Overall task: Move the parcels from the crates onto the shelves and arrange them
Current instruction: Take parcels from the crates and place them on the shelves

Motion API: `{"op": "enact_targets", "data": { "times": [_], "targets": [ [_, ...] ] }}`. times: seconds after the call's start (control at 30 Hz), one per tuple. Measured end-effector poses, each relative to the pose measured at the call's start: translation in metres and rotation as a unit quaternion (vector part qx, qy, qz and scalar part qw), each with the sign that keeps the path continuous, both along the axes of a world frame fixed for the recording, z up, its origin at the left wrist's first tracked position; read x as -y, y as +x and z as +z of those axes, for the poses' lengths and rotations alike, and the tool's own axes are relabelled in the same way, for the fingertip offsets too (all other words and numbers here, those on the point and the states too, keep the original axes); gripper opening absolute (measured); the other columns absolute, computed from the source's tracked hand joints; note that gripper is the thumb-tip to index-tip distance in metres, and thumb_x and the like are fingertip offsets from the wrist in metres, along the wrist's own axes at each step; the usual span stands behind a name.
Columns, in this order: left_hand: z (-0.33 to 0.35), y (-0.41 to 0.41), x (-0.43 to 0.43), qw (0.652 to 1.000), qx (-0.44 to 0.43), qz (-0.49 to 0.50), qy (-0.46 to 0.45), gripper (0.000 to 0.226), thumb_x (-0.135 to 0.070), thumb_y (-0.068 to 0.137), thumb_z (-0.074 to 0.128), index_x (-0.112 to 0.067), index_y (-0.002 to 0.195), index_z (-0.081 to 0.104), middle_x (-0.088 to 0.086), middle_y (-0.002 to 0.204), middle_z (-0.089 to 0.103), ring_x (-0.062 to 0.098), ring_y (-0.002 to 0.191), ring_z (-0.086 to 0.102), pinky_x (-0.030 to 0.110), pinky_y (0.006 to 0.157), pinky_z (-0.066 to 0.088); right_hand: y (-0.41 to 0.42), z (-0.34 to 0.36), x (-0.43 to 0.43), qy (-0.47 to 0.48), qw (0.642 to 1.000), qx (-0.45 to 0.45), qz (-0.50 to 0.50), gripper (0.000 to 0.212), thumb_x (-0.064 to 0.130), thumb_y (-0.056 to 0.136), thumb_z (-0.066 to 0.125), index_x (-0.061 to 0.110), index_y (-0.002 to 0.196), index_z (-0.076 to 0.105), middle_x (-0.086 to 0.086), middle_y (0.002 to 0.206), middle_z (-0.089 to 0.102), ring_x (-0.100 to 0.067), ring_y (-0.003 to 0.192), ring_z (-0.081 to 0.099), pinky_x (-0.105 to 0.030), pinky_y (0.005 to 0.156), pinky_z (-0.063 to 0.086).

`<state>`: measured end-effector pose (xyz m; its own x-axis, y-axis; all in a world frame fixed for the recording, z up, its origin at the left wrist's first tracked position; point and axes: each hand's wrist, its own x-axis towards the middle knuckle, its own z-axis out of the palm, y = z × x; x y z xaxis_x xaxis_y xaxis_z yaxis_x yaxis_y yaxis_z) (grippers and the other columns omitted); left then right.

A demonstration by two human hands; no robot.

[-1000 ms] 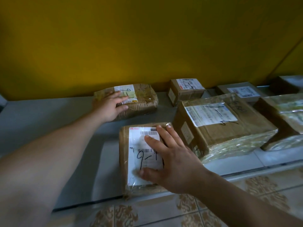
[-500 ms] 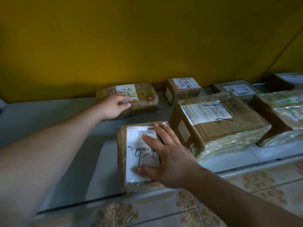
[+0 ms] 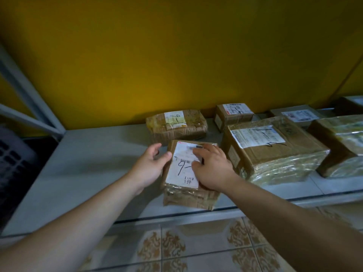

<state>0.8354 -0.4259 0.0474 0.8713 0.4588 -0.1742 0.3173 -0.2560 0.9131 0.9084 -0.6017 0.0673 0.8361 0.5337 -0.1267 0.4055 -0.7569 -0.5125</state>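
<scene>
A brown taped parcel [image 3: 184,195] with a white label marked "9-" lies near the front edge of the grey shelf [image 3: 88,163]. My left hand [image 3: 150,165] holds its left side, thumb on the label. My right hand [image 3: 212,167] lies on its top right part, fingers curled over the label. Behind it, against the yellow wall, rests another brown parcel [image 3: 176,124] with a "9-" label, untouched. A large tape-wrapped box [image 3: 275,150] stands just right of my right hand.
A small carton [image 3: 233,114] and a flat grey parcel [image 3: 298,115] sit at the back right. Another wrapped box [image 3: 341,142] is at the far right. A dark slotted crate [image 3: 13,160] shows at the left past the shelf post. Patterned floor tiles lie below.
My left hand left the back parcel and came to the front parcel's left side. The front parcel now sits farther back and slightly turned under both hands.
</scene>
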Motion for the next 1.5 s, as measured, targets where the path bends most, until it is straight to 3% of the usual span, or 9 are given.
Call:
{"op": "enact_targets", "data": {
  "times": [0.13, 0.23, 0.37, 0.43, 0.5, 0.6, 0.8, 1.23, 1.5],
  "targets": [
    [-0.001, -0.014, 0.017, 0.996, -0.017, -0.084, 0.031, 0.055, -0.035, 0.086, 0.070, -0.043, 0.128, 0.035, -0.024, 0.115, 0.058, -0.012, 0.090, 0.061, 0.013, 0.076, 0.049, 0.021, 0.029, 0.015, 0.018, 0.989, 0.144, -0.030, 0.052, 0.044, 0.091, 0.051, 0.032, 0.141, 0.046, -0.006, 0.146, 0.045, -0.028, 0.138, 0.031, -0.049, 0.112, 0.027],
    [0.003, -0.011, 0.023, 0.984, -0.052, -0.149, 0.081, 0.076, -0.025, 0.082, 0.075, -0.034, 0.143, 0.030, -0.014, 0.124, 0.059, 0.007, 0.110, 0.059, 0.028, 0.095, 0.048, 0.047, 0.036, 0.042, -0.059, 0.981, 0.163, -0.088, 0.066, 0.060, 0.088, 0.047, 0.035, 0.148, 0.033, -0.004, 0.158, 0.030, -0.029, 0.147, 0.017, -0.053, 0.117, 0.017],
    [0.032, 0.013, 0.017, 0.960, -0.140, -0.176, 0.165, 0.086, -0.011, 0.084, 0.071, -0.026, 0.152, 0.022, -0.006, 0.127, 0.053, 0.014, 0.104, 0.056, 0.016, 0.077, 0.044, 0.059, 0.016, 0.079, -0.173, 0.977, 0.076, -0.099, 0.074, 0.071, 0.091, 0.034, 0.037, 0.154, 0.015, -0.005, 0.165, 0.008, -0.030, 0.151, 0.001, -0.057, 0.117, 0.008],
    [0.039, 0.025, 0.029, 0.943, -0.137, -0.126, 0.277, 0.077, -0.028, 0.088, 0.065, -0.028, 0.152, 0.023, -0.001, 0.150, 0.038, 0.023, 0.125, 0.048, 0.032, 0.097, 0.043, 0.058, 0.007, 0.085, -0.195, 0.973, 0.088, -0.082, 0.072, 0.070, 0.092, 0.029, 0.035, 0.154, 0.016, -0.006, 0.165, 0.009, -0.031, 0.150, 0.003, -0.057, 0.117, 0.009],
    [0.032, 0.031, 0.052, 0.910, -0.160, -0.131, 0.359, 0.087, -0.068, 0.083, 0.052, -0.032, 0.153, 0.016, -0.002, 0.162, 0.012, 0.029, 0.145, 0.021, 0.054, 0.115, 0.021, 0.058, 0.005, 0.084, -0.201, 0.970, 0.107, -0.083, 0.069, 0.068, 0.094, 0.025, 0.034, 0.153, 0.018, -0.006, 0.164, 0.011, -0.030, 0.150, 0.004, -0.059, 0.116, 0.007],
    [0.013, 0.028, 0.075, 0.854, -0.212, -0.202, 0.431, 0.109, -0.094, 0.065, 0.030, -0.037, 0.153, 0.000, 0.000, 0.162, -0.013, 0.033, 0.147, -0.013, 0.066, 0.109, -0.006, 0.059, 0.002, 0.083, -0.210, 0.964, 0.132, -0.092, 0.063, 0.063, 0.095, 0.018, 0.036, 0.152, 0.018, -0.005, 0.165, 0.010, -0.032, 0.151, 0.002, -0.064, 0.114, 0.001],
    [0.025, 0.035, 0.038, 0.828, -0.207, -0.303, 0.424, 0.099, -0.071, 0.072, 0.058, -0.050, 0.149, 0.001, -0.015, 0.159, -0.018, 0.020, 0.145, -0.023, 0.061, 0.109, -0.018, 0.060, -0.001, 0.082, -0.209, 0.965, 0.123, -0.096, 0.059, 0.054, 0.097, 0.017, 0.037, 0.154, 0.013, -0.005, 0.165, 0.007, -0.033, 0.150, 0.002, -0.063, 0.115, 0.005],
    [0.003, 0.037, 0.046, 0.808, -0.165, -0.325, 0.464, 0.108, -0.095, 0.058, 0.036, -0.053, 0.146, -0.011, -0.020, 0.146, -0.033, 0.021, 0.140, -0.033, 0.059, 0.104, -0.024, 0.055, 0.004, 0.082, -0.219, 0.966, 0.110, -0.088, 0.061, 0.054, 0.097, 0.021, 0.035, 0.155, 0.013, -0.006, 0.165, 0.008, -0.033, 0.150, 0.002, -0.061, 0.116, 0.005],
    [0.126, 0.000, 0.058, 0.834, -0.188, -0.342, 0.390, 0.077, -0.063, 0.084, 0.057, -0.036, 0.150, 0.027, -0.007, 0.162, 0.009, 0.018, 0.149, 0.005, 0.046, 0.120, 0.008, 0.010, 0.126, 0.117, -0.253, 0.966, -0.001, -0.059, 0.068, 0.060, 0.093, 0.035, 0.024, 0.151, 0.030, -0.009, 0.158, 0.030, -0.031, 0.146, 0.022, -0.050, 0.117, 0.018]
  ]
}}
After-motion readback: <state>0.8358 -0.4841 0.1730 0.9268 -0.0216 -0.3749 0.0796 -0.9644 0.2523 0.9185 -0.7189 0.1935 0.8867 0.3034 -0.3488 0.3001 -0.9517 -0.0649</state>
